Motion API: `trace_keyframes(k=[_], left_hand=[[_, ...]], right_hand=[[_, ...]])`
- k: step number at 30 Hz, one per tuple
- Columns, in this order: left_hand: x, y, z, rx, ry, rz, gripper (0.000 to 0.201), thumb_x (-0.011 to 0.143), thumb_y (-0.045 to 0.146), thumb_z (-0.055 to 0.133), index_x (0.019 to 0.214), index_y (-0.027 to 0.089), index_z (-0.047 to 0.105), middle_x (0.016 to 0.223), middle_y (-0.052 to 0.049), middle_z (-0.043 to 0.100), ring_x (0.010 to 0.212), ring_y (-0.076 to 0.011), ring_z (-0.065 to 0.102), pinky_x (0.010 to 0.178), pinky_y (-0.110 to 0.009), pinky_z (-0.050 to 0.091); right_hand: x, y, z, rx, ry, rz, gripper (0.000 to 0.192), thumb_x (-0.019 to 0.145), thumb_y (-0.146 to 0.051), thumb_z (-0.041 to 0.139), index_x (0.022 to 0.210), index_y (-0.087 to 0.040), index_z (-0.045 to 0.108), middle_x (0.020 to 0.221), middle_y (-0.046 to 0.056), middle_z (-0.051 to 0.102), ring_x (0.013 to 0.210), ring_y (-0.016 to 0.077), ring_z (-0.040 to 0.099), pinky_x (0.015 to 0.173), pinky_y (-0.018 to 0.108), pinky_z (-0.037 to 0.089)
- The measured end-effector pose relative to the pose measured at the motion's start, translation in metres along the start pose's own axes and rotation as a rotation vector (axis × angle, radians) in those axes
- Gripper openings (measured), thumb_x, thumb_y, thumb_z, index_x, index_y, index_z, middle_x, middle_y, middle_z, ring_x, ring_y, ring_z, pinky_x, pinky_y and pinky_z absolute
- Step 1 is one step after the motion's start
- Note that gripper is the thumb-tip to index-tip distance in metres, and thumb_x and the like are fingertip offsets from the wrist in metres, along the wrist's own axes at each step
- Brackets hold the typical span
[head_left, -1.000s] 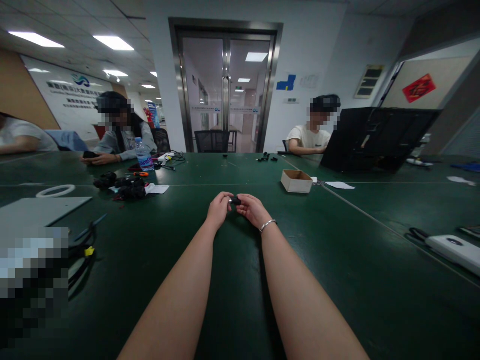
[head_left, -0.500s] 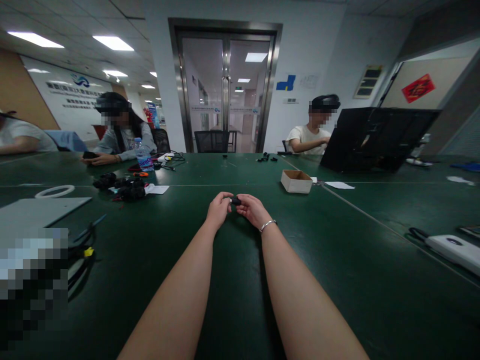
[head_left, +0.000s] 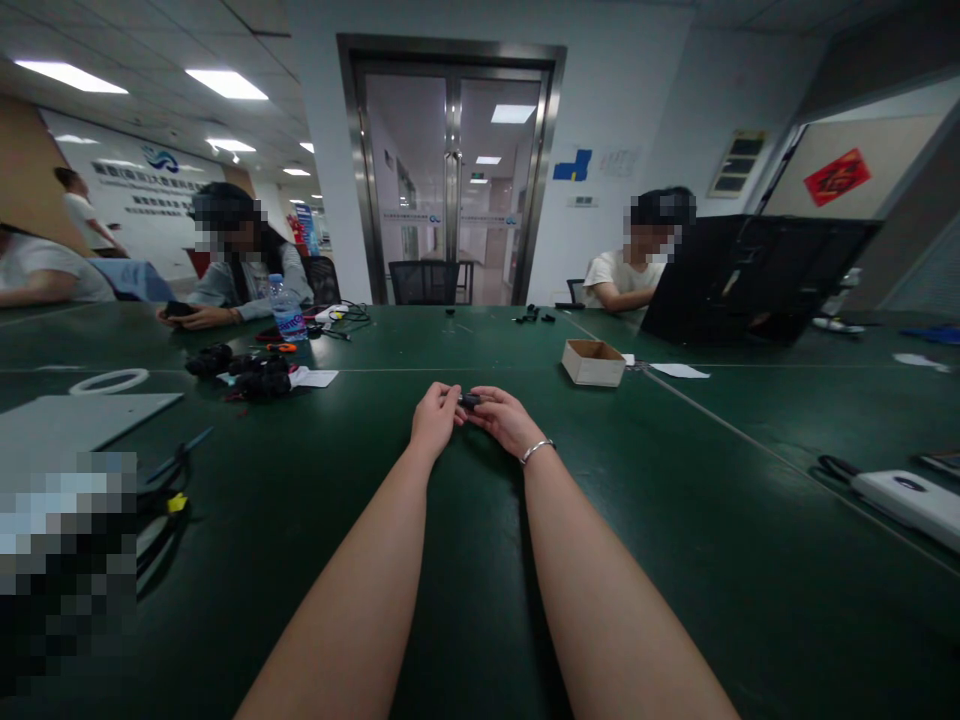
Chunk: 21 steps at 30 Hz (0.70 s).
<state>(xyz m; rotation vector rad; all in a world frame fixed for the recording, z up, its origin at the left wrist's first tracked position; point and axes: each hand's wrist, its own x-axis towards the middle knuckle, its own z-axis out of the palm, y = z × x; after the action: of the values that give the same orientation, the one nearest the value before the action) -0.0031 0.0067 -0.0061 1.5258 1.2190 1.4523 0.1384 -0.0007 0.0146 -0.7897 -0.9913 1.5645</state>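
While both arms reach out over the table, I pinch a small black part | left hand steadies one end | right hand grips the other, likely for leverage.

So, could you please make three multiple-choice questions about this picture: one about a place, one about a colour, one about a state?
1. Where does the small cardboard box stand?
A. Ahead and to the right of the hands
B. Beside the water bottle
C. On the grey board

2. What colour is the table?
A. White
B. Dark green
C. Red

3. How is the small black part held?
A. It lies alone on the table
B. Only the left hand grips it
C. The left hand and the right hand pinch it together

Answers:
1 A, the box sits beyond the right hand, apart from the bottle.
2 B, the whole top is dark green.
3 C, fingers of both hands meet on the part.
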Motion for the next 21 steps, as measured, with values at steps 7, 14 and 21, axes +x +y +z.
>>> trace_keyframes(k=[7,14,21], left_hand=[[0.0014,-0.0019,0.0011,-0.02,0.013,-0.011,0.024,0.089,0.044,0.05,0.085,0.02,0.052,0.066,0.001,0.063,0.057,-0.0132,0.062,0.056,-0.023,0.046],[0.0016,-0.0034,0.003,-0.036,-0.009,0.005,0.027,0.088,0.046,0.051,0.086,0.019,0.053,0.063,0.001,0.062,0.056,-0.0131,0.062,0.055,-0.023,0.045],[0.0015,-0.0045,0.0023,-0.012,-0.011,0.009,0.025,0.089,0.044,0.049,0.087,0.019,0.053,0.062,0.0,0.062,0.054,-0.0131,0.061,0.054,-0.023,0.044]], right_hand=[[0.0,-0.0007,0.0023,0.001,0.008,0.032,0.006,0.084,-0.014,0.066,0.089,-0.015,0.063,0.079,0.005,0.067,0.063,0.0127,0.064,0.063,0.025,0.057],[0.0048,0.0022,0.0002,-0.087,-0.012,0.056,0.017,0.084,-0.027,0.069,0.077,-0.015,0.06,0.055,-0.002,0.053,0.043,0.0072,0.048,0.039,0.015,0.038],[0.0018,0.0013,-0.0033,-0.045,0.005,0.04,0.024,0.074,-0.009,0.07,0.095,-0.018,0.062,0.066,-0.001,0.061,0.048,0.0071,0.051,0.044,0.015,0.041]])
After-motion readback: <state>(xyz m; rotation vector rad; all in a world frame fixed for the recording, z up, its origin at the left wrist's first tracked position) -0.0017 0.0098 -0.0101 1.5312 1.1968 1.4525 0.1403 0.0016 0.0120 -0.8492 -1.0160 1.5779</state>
